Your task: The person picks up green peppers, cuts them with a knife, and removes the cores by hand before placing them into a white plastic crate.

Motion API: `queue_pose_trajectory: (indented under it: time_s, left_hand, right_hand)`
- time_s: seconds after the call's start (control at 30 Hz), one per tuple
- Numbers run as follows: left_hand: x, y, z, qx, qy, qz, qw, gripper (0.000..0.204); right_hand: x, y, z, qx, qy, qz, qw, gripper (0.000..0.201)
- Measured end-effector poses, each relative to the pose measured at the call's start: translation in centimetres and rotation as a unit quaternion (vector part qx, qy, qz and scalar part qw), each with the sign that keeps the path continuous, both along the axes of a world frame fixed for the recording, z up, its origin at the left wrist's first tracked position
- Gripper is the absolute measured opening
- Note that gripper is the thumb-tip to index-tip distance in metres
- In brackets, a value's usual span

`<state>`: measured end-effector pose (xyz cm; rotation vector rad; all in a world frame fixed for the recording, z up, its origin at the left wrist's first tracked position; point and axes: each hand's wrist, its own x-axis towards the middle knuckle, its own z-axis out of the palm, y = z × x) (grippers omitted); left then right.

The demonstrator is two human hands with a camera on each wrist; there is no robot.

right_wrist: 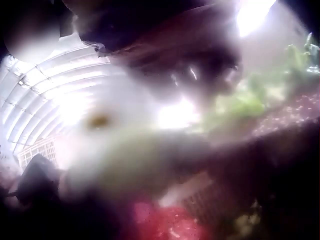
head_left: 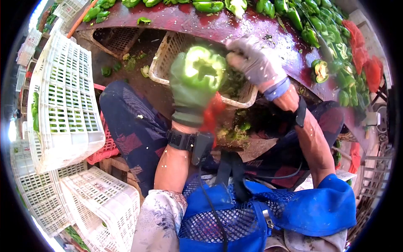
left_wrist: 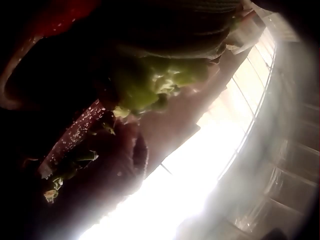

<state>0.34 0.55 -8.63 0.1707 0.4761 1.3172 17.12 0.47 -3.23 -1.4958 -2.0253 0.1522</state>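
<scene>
In the head view, the left hand (head_left: 189, 94), in a green glove, grips a cut green pepper (head_left: 203, 67) whose pale, hollow inside faces up. The left wrist view shows the pepper (left_wrist: 135, 87) under the dark glove (left_wrist: 180, 30). Just right of the pepper, the right hand (head_left: 258, 63) wears a pale glove with its fingers bent inward; whether they hold something small cannot be made out. The right wrist view is blurred, with the gloved right hand (right_wrist: 185, 55) dark at the top. Both hands are above a white basket (head_left: 159, 63).
A reddish table (head_left: 176, 19) curves across the top, with green peppers (head_left: 327, 25) heaped at its right and red netting (head_left: 371, 71) beyond. White crates (head_left: 67, 96) stand at the left. Pepper scraps (head_left: 132, 63) lie on the ground, near the person's knees.
</scene>
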Motion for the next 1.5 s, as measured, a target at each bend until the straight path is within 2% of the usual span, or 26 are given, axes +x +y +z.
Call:
queue_pose_trajectory:
  time_s: [0.03,0.1,0.2,0.23,0.27,0.37,0.43,0.47,0.5,0.57,0.6,0.63,0.67,0.73,0.77,0.8,0.87,0.93,1.03,1.13,1.2,1.23,1.3,1.37,1.43,1.5]
  left_hand:
    - [0.1,0.1,0.5,-0.045,-0.069,-0.014,0.997,0.032]
    - [0.4,-0.4,1.0,0.006,-0.024,-0.034,0.999,0.033]
    - [0.2,-0.3,0.1,0.09,0.061,-0.059,0.992,0.038]
    - [0.0,-0.3,-0.4,0.117,0.093,-0.066,0.987,0.04]
    - [1.1,-0.6,-0.9,0.155,0.234,0.049,0.958,0.035]
    - [1.2,-1.3,-0.8,0.128,0.227,0.036,0.965,0.031]
    - [1.1,-1.2,-1.0,0.122,0.174,0.016,0.977,0.035]
    - [1.3,-0.7,-1.6,0.147,0.155,0.03,0.977,0.037]
    - [1.5,-0.4,-1.5,0.172,0.135,0.043,0.975,0.039]
    - [1.1,-0.7,-1.1,0.175,0.105,0.001,0.979,0.032]
    - [1.1,-0.8,-0.1,0.131,0.0,-0.025,0.991,0.033]
    - [1.0,-0.8,0.5,0.084,-0.105,-0.053,0.989,0.035]
    - [0.7,-0.5,-0.2,0.09,-0.104,-0.065,0.988,0.04]
    - [1.0,-0.4,-0.6,0.166,-0.05,-0.055,0.983,0.045]
    - [1.2,-0.4,-0.9,0.203,-0.023,-0.051,0.978,0.048]
    - [1.4,-0.2,-0.9,0.254,0.008,-0.045,0.966,0.047]
    - [1.3,-0.2,-0.9,0.336,0.237,-0.009,0.911,0.046]
    - [1.1,0.0,-1.1,0.354,0.289,-0.005,0.889,0.046]
    - [1.3,0.2,-1.6,0.36,0.324,0.008,0.875,0.046]
    - [1.9,-0.1,-2.4,0.292,0.269,0.01,0.918,0.045]
    - [2.1,-0.5,-3.8,0.221,0.195,0.002,0.956,0.045]
    - [2.1,-0.6,-3.8,0.181,0.154,-0.004,0.971,0.045]
    - [1.6,-0.5,-2.6,0.142,0.021,-0.021,0.989,0.045]
    - [1.2,-0.5,-1.5,0.122,-0.058,-0.018,0.991,0.045]
    - [1.1,-0.2,-1.0,0.125,-0.075,-0.006,0.989,0.044]
    - [1.7,-0.1,-1.4,0.219,0.172,0.084,0.957,0.038]
  right_hand:
    - [-0.8,-0.2,1.1,-0.029,-0.073,0.019,0.997,0.023]
    - [-1.7,-0.8,0.4,-0.027,-0.008,0.035,0.999,0.025]
    - [-2.6,-0.5,1.7,-0.237,-0.068,-0.051,0.968,0.026]
    - [-2.7,-0.5,1.6,-0.243,-0.08,-0.047,0.966,0.025]
    - [-2.9,-0.5,1.4,-0.249,-0.091,-0.044,0.963,0.025]
    - [-2.1,-1.0,-0.1,-0.187,-0.078,0.008,0.979,0.024]
    - [-1.2,-0.9,-0.5,-0.151,-0.041,0.047,0.987,0.024]
    - [-1.0,-0.5,-0.8,-0.214,0.091,0.024,0.972,0.022]
    - [-0.7,-0.2,-1.1,-0.258,0.227,-0.008,0.939,0.02]
    - [0.8,0.0,-1.2,-0.3,0.458,0.059,0.835,0.017]
    - [0.6,0.0,-0.5,-0.25,0.448,0.069,0.855,0.019]
    - [0.4,-0.3,0.6,-0.291,0.405,0.062,0.864,0.02]
    - [0.1,-0.8,2.0,-0.332,0.36,0.055,0.87,0.022]
    - [-1.2,-2.1,3.6,-0.409,0.298,0.034,0.862,0.029]
    - [-1.5,-2.3,4.1,-0.51,0.324,0.017,0.797,0.032]
    - [-1.8,-2.3,3.9,-0.488,0.373,0.04,0.788,0.03]
    - [-1.9,-2.3,2.8,-0.459,0.441,0.064,0.769,0.028]
    - [-2.0,-2.1,1.7,-0.438,0.484,0.068,0.754,0.027]
    - [-1.8,-2.2,1.7,-0.446,0.487,0.05,0.749,0.023]
    - [-2.5,-2.8,1.8,-0.305,0.382,0.039,0.872,0.018]
    - [-2.1,-2.4,0.7,-0.051,0.194,0.114,0.973,0.011]
    - [-1.7,-2.0,0.0,0.081,0.091,0.148,0.982,0.008]
    - [-0.7,-1.4,-0.3,0.011,0.186,0.099,0.977,0.006]
    - [0.1,-1.3,1.4,-0.196,0.403,-0.042,0.893,0.02]
    - [0.6,-0.5,-0.5,-0.258,0.396,-0.07,0.878,0.037]
    - [0.3,-0.7,-2.8,-0.337,0.368,0.033,0.866,0.048]
